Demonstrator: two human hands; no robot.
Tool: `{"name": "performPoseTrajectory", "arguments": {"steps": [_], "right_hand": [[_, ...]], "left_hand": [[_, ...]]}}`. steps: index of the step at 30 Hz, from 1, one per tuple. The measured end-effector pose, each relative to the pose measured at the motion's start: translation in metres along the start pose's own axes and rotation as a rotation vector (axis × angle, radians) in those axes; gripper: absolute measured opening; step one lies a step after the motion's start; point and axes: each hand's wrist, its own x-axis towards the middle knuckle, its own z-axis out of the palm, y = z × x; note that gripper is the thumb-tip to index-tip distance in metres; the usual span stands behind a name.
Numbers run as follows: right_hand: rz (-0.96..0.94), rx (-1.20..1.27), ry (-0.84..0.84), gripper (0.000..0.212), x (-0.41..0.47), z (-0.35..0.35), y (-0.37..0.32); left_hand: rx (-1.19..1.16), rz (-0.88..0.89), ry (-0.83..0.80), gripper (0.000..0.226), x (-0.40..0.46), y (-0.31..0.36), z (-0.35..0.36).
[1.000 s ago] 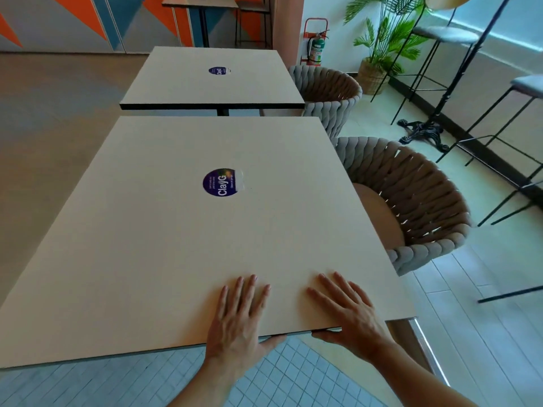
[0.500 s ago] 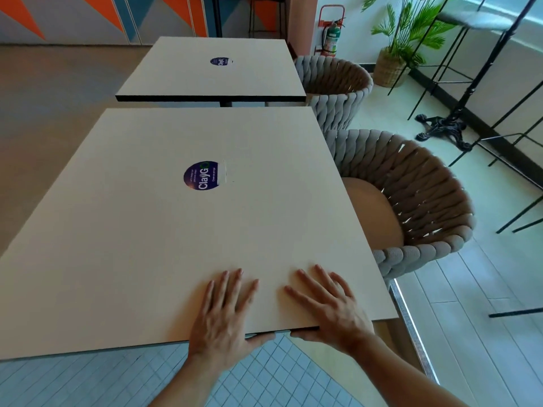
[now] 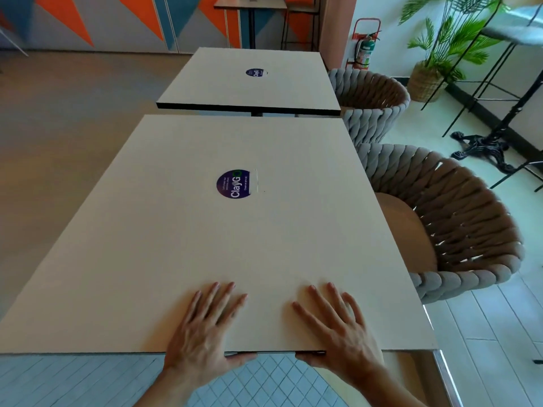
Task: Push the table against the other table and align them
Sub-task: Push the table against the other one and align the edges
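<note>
The near table point(image 3: 164, 248) has a beige square top with a round purple sticker point(image 3: 233, 184) at its middle. My left hand point(image 3: 205, 333) and my right hand point(image 3: 338, 330) lie flat on its near edge, fingers spread on top, thumbs curled under the edge. Beyond it stands the other table point(image 3: 235, 86), same top and sticker, with a black edge. A narrow gap shows between the two tops. The near table's far corners sit slightly left of the far table's near corners on the left side.
Two woven rope chairs stand along the right side: one point(image 3: 458, 230) beside the near table, another point(image 3: 370, 98) beside the far table. A black cast-iron table base point(image 3: 482, 148), a potted plant point(image 3: 435, 63) and a fire extinguisher point(image 3: 364, 51) lie further right. Open floor is on the left.
The gap between the two tables has narrowed as the near table moved forward. My hands stayed on its near edge, now a little further apart, and the view swung left.
</note>
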Motion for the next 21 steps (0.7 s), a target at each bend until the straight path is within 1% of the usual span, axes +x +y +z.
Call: {"name": "performPoseTrajectory", "arguments": {"steps": [7,13,18,21], "right_hand": [[-0.01,-0.017,0.052,0.095,0.009,0.001,-0.005],[0.008,0.009,0.043,0.097,0.031,0.005,-0.012],[0.053,0.03,0.019,0.1,0.042,0.005,-0.017],[0.091,0.086,0.022,0.099,0.046,0.002,-0.034]], "left_hand": [[-0.015,0.011,-0.004,0.106,0.005,-0.011,-0.003],[-0.004,0.025,0.005,0.105,0.018,-0.034,-0.012],[-0.009,0.032,-0.019,0.105,0.024,-0.045,-0.017],[-0.01,0.052,-0.027,0.102,0.019,-0.053,-0.019]]}}
